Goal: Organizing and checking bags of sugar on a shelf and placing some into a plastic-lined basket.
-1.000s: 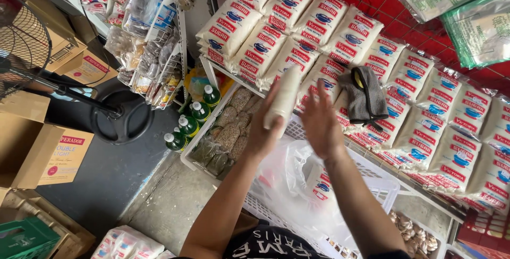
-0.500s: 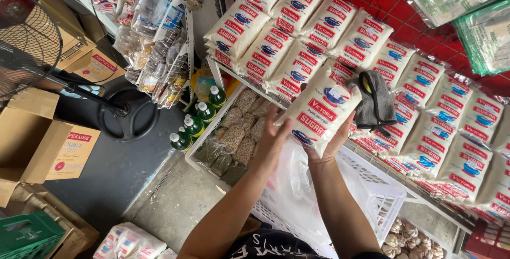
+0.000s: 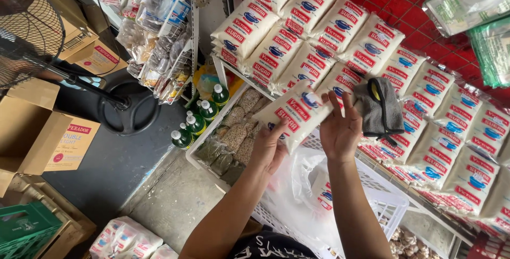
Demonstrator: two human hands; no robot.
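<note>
White plastic with red and blue print wraps the sugar bag [image 3: 297, 114] that both hands hold up in the head view. Left hand [image 3: 270, 150] cups its lower end from beneath, fingers curled around it; right hand [image 3: 340, 127] presses its upper end, fingers spread upward. Just beyond the hands, rows of matching bags [image 3: 297, 30] fill the shelf. A grey cloth [image 3: 380, 107] lies just right of the right hand. Below the hands sit a clear plastic bag [image 3: 303, 195] and a white basket [image 3: 385, 206]; green bottles [image 3: 199, 118] stand left of the left hand.
</note>
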